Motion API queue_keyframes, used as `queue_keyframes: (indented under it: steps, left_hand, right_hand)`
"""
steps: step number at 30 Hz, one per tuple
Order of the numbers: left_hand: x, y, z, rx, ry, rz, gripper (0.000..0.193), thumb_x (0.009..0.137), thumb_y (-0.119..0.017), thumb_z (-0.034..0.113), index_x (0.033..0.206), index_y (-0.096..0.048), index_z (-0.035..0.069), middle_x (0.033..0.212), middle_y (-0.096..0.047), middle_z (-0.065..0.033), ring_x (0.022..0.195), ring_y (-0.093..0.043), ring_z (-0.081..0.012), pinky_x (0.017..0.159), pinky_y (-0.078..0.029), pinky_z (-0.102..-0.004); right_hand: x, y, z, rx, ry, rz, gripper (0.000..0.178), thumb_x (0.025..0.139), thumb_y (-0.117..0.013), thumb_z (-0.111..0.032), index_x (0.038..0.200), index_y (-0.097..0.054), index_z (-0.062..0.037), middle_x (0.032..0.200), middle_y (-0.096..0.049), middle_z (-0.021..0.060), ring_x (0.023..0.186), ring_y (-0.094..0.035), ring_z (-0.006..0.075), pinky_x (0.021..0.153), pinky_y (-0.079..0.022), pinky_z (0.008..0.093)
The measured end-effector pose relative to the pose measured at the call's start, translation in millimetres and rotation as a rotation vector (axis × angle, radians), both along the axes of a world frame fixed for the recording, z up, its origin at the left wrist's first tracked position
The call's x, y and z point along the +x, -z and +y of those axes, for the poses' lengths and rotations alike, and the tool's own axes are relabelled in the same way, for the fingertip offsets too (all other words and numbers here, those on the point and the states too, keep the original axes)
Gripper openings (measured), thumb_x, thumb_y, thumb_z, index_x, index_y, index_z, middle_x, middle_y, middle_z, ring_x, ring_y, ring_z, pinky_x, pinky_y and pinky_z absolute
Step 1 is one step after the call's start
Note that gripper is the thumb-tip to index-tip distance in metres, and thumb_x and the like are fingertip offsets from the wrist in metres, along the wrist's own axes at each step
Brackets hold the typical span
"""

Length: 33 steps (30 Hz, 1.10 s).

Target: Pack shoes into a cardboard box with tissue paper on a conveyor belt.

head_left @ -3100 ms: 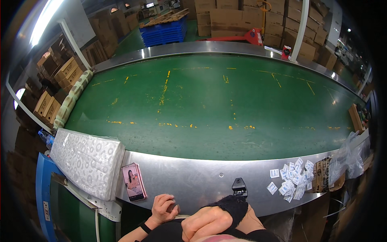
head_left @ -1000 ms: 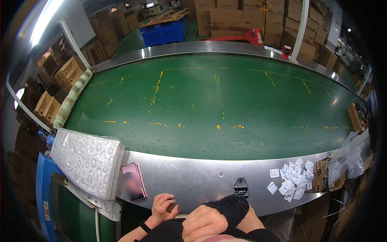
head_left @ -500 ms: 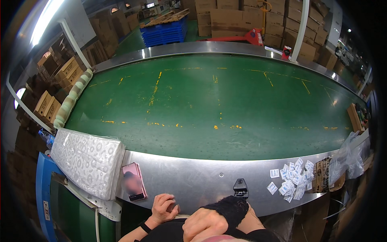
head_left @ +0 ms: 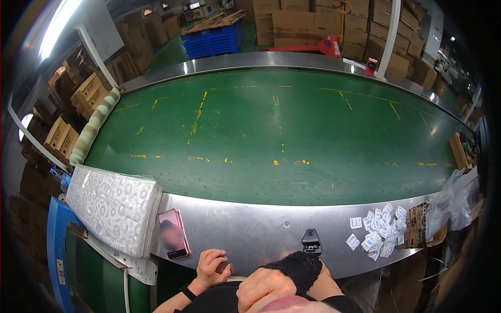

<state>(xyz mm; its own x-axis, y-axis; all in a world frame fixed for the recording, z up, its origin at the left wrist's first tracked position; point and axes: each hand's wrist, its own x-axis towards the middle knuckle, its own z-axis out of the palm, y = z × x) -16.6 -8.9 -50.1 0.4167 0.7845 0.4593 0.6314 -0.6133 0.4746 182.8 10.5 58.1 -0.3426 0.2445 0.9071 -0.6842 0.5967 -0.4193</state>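
We see a pink phone lying flat on the shiny metal edge, screen up. It is just beside our left hand and touches the white padded stack.

We face a wide green belt flecked with yellow marks, rimmed by a steel ledge. Beyond it stand stacked cardboard boxes, blue pallets and a red pallet jack. More boxes line the left side. A strip light glows overhead at upper left.
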Motion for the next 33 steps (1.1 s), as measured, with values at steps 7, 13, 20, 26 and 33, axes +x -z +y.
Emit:
queue_keyframes:
  steps: [7,13,20,26,33]
  left_hand:
    - [3,2,1,-0.005,0.014,-0.003,0.022,0.065,-0.071,0.016,0.081,-0.062,0.004,0.099,-0.063,-0.0085,0.093,-0.057,-0.0279,0.083,-0.046,-0.0378]
    - [-6,0,-2,0.0,-0.039,0.009,0.022,0.064,-0.07,0.015,0.081,-0.062,0.004,0.098,-0.063,-0.0085,0.093,-0.058,-0.0277,0.083,-0.046,-0.0378]
    - [1,3,-1,0.015,-0.002,-0.01,0.021,0.064,-0.071,0.013,0.081,-0.061,0.005,0.098,-0.062,-0.0086,0.093,-0.058,-0.028,0.082,-0.047,-0.0376]
    - [-1,2,-1,0.014,-0.004,-0.006,0.022,0.063,-0.071,0.013,0.081,-0.062,0.005,0.098,-0.062,-0.0085,0.093,-0.058,-0.028,0.082,-0.047,-0.0377]
    - [2,2,1,0.016,0.0,-0.009,0.022,0.063,-0.071,0.013,0.081,-0.062,0.005,0.098,-0.062,-0.0084,0.094,-0.058,-0.0277,0.083,-0.047,-0.0374]
  right_hand:
    - [22,-27,6,0.03,0.015,0.077,0.016,0.086,-0.047,0.002,0.07,-0.051,0.0009,0.072,-0.05,0.0113,0.058,-0.054,0.0251,0.049,-0.041,0.032]
    - [18,-20,13,0.018,-0.076,-0.12,0.009,0.086,-0.053,0.0,0.078,-0.051,0.0038,0.074,-0.048,0.0149,0.063,-0.054,0.0288,0.053,-0.043,0.034]
    - [33,-47,13,0.039,-0.014,0.055,0.012,0.083,-0.058,-0.004,0.087,-0.053,0.006,0.08,-0.053,0.0166,0.067,-0.056,0.03,0.057,-0.047,0.0355]
    - [38,-54,13,-0.092,-0.197,-0.129,0.016,0.082,-0.06,-0.003,0.094,-0.055,0.0072,0.089,-0.057,0.0187,0.076,-0.061,0.0312,0.064,-0.051,0.0347]
    - [33,-47,10,-0.04,-0.08,0.01,0.02,0.081,-0.061,-0.002,0.097,-0.055,0.0078,0.093,-0.057,0.0203,0.077,-0.061,0.0319,0.065,-0.051,0.034]
